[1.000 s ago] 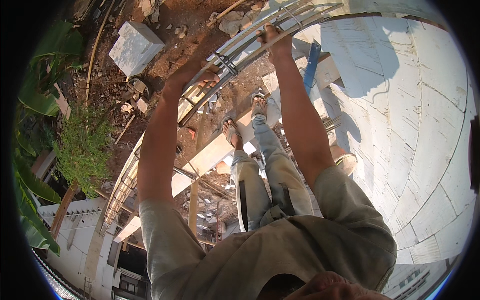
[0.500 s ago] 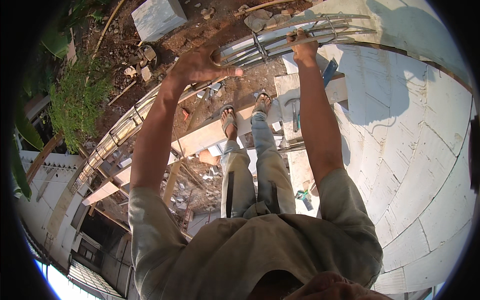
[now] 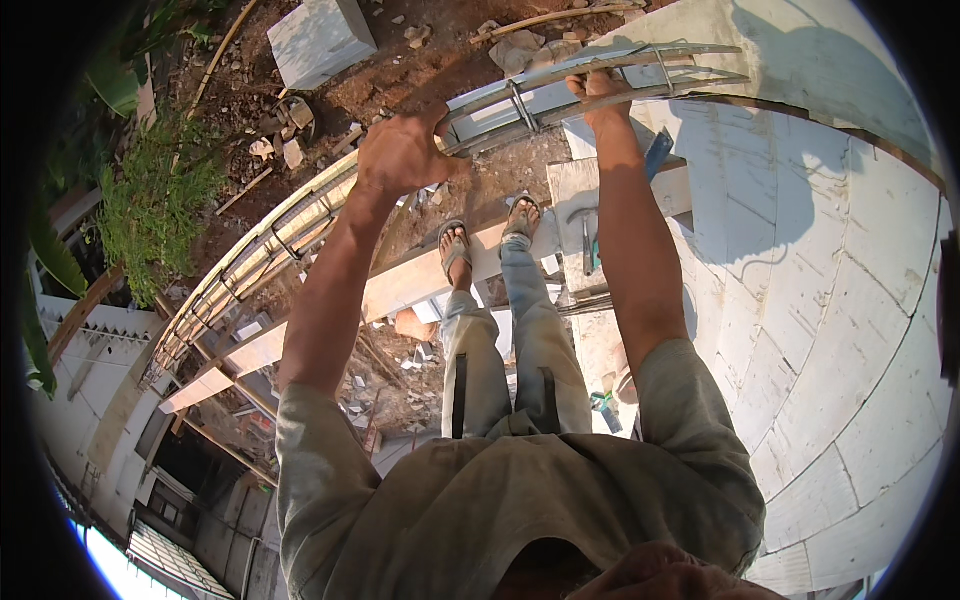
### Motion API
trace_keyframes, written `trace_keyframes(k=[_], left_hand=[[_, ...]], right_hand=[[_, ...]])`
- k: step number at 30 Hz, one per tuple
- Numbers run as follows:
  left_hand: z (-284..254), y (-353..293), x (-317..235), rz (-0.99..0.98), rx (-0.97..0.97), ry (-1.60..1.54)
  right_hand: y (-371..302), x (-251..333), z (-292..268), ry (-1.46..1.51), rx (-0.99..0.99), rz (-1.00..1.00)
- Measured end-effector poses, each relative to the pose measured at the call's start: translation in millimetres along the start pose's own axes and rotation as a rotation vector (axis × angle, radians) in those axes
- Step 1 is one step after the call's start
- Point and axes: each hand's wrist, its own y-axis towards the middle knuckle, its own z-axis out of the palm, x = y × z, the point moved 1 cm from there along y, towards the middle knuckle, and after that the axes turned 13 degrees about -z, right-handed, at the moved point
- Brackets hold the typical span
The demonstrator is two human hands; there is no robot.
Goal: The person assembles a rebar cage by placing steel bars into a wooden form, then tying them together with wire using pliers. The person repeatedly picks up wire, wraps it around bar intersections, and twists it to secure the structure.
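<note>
A long cage of steel rebar (image 3: 560, 102), tied with stirrups, runs in an arc across the far side. My right hand (image 3: 603, 97) is closed around its bars near the right end, by the white block wall (image 3: 790, 240). Farther left, my left hand (image 3: 402, 153) straddles the cage, its fingers over the far bars and its thumb on the near side; part of its grip is in shadow. From there the cage goes on leftward along a pale timber form. Below my right forearm, a hammer (image 3: 587, 245) rests on a light plank.
My sandalled feet stand on a wooden board (image 3: 395, 288) above rubble-strewn ground. A blue-handled tool (image 3: 658, 150) lies beside the wall. A white block (image 3: 320, 42) sits on soil at the far left, near stones and a green bush (image 3: 160, 190).
My left hand has moved slightly right and come onto the cage; its outstretched thumb has drawn in. My right hand stays on the bars, which have turned a little.
</note>
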Motion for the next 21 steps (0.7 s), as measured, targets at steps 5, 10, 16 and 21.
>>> trace_keyframes(k=[5,10,16,21], left_hand=[[-2,6,-8,-0.067,0.104,0.036],[2,2,-2,-0.082,0.077,0.076],[-5,8,-6,-0.077,0.043,-0.014],[-9,6,-17,-0.137,0.061,0.156]], right_hand=[[48,-20,-34,-1.061,0.411,-0.438],[18,19,1,-1.105,0.397,-0.241],[21,-4,-13,-1.39,0.335,-0.84],[-5,11,-4,-1.045,0.232,-0.511]])
